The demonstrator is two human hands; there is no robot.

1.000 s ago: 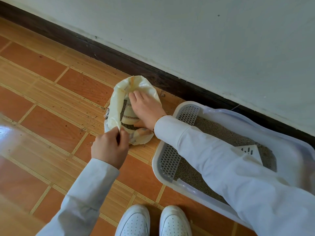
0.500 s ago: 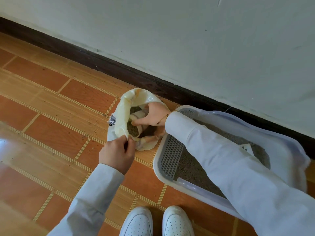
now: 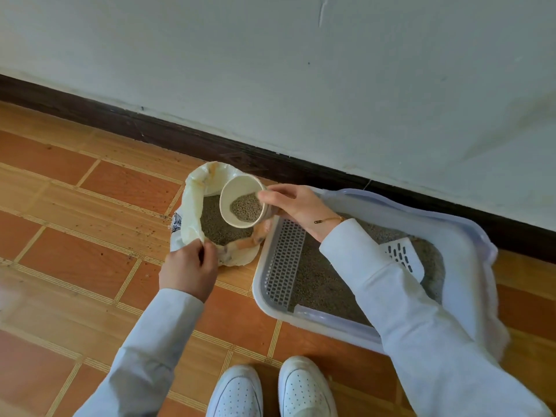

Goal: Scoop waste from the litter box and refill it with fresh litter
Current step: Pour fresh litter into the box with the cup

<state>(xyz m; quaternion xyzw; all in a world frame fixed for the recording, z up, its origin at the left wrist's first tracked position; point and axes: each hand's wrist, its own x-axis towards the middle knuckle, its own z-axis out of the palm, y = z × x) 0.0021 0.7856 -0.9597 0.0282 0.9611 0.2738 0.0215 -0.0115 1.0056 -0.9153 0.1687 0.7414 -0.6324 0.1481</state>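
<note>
On the tiled floor [image 3: 90, 266] at the left stands the litter bag [image 3: 192, 212], its mouth rolled open and grey litter showing inside. The left hand [image 3: 188, 270] pinches the near edge of the bag's rim, fingers closed tight on the plastic. Just above the bag's mouth is the cup [image 3: 242, 201], tilted toward the camera and only partly filled with fresh litter [image 3: 246, 207]. The right hand [image 3: 298, 210] holds it by the rim on its right side, fingers closed on the cup wall. Right of that, touching the bag, sits the litter box [image 3: 301, 322] against the wall, with a grey grille at its left end, litter across its floor and a white slotted scoop [image 3: 401, 255] lying in it.

The step in hand looks like carrying a cupful from bag to box. To do it well, level the cup before it leaves the bag so nothing spills on the tiles, keep the left hand holding the mouth open, then travel low over the grille and tip onto the litter bed, spreading it evenly.

The right sleeve covers the middle of the box, so any waste left there cannot be judged. The scoop's handle is hidden, and the print on the bag is too small to read.
</note>
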